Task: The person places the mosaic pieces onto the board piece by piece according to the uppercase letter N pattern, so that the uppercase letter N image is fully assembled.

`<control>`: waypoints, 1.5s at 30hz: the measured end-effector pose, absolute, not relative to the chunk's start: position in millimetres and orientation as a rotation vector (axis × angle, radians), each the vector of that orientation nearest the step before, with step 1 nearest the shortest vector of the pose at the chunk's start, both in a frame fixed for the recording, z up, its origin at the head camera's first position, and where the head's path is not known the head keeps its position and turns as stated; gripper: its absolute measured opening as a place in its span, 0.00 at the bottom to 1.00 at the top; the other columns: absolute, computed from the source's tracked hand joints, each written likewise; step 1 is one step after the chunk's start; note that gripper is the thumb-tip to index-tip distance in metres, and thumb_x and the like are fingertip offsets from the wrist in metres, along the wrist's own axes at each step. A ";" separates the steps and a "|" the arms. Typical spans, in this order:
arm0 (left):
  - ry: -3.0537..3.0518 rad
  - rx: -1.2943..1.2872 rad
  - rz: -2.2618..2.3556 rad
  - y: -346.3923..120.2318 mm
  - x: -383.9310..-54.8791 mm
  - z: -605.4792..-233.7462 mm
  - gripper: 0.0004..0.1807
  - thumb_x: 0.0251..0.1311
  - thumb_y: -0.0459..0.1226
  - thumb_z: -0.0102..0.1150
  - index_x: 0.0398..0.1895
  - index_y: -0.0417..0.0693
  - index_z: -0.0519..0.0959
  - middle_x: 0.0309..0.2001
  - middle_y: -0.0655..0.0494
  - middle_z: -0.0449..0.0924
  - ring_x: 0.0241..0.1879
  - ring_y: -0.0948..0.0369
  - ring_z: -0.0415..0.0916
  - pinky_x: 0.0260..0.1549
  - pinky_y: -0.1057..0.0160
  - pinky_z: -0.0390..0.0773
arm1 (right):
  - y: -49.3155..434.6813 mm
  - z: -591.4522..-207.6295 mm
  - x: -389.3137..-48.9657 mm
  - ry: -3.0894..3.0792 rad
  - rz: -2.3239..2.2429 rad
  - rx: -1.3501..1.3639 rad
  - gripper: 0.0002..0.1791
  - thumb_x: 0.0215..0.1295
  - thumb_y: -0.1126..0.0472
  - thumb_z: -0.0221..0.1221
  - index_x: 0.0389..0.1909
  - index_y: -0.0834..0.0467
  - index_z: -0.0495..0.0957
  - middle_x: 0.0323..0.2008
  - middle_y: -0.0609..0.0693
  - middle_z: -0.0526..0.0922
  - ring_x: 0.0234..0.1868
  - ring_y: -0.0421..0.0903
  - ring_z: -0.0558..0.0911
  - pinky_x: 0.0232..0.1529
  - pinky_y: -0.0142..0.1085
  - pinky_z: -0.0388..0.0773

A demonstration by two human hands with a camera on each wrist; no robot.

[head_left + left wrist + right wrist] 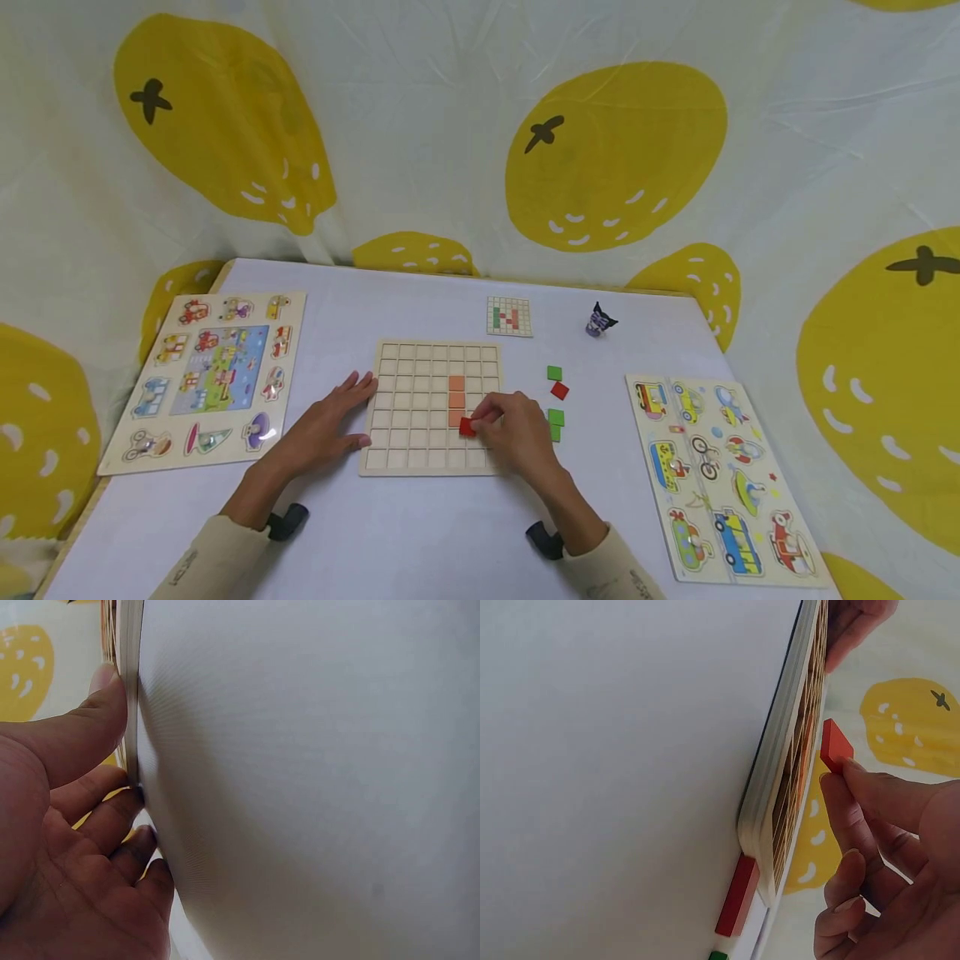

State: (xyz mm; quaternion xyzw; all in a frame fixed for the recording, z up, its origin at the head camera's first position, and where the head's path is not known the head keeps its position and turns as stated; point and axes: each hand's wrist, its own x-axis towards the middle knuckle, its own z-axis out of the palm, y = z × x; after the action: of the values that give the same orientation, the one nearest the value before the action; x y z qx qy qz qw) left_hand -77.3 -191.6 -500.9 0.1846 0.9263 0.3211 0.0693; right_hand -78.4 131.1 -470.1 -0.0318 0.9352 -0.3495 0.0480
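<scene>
A wooden grid board [408, 429] lies on the table, with three orange tiles [456, 400] in one column. My right hand [517, 433] pinches a red square tile [467, 427] between thumb and index finger, over the board beside the lowest orange tile. In the right wrist view that red tile [836, 746] is held up clear of the board's surface. My left hand [318, 429] rests at the board's left edge, fingers extended; the left wrist view shows the thumb [101, 720] against the board's side. Right of the board lie several loose green tiles [555, 373] and one red tile [559, 390].
A small pattern card [510, 317] with coloured squares lies behind the board, near a small dark figurine [598, 321]. Picture puzzle boards flank the work: one at left [180, 333], one at right [712, 500]. A lemon-print curtain [420, 125] hangs behind the table.
</scene>
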 end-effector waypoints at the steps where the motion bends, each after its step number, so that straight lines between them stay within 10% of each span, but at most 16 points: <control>1: 2.789 0.553 0.964 -191.6 -77.2 -500.9 0.51 0.58 0.35 0.78 0.83 0.43 0.61 0.84 0.45 0.57 0.84 0.37 0.51 0.74 0.27 0.62 | 130.1 -470.2 -78.0 2.849 -1.069 -0.109 0.04 0.63 0.59 0.75 0.33 0.47 0.89 0.28 0.42 0.80 0.39 0.45 0.76 0.36 0.37 0.72; 45: 2.784 0.560 0.978 -192.9 -76.9 -502.6 0.51 0.58 0.35 0.78 0.83 0.43 0.61 0.84 0.44 0.57 0.84 0.37 0.50 0.74 0.27 0.62 | 135.0 -473.8 -74.0 2.834 -1.030 -0.145 0.05 0.61 0.61 0.75 0.32 0.47 0.90 0.26 0.39 0.83 0.39 0.44 0.75 0.37 0.37 0.71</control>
State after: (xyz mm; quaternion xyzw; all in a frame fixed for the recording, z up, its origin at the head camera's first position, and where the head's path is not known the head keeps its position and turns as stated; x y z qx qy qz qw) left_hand -76.9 -192.9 -502.6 0.1860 0.9248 0.3247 0.0689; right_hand -74.0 135.0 -473.8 -0.0480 0.9370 -0.3405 0.0611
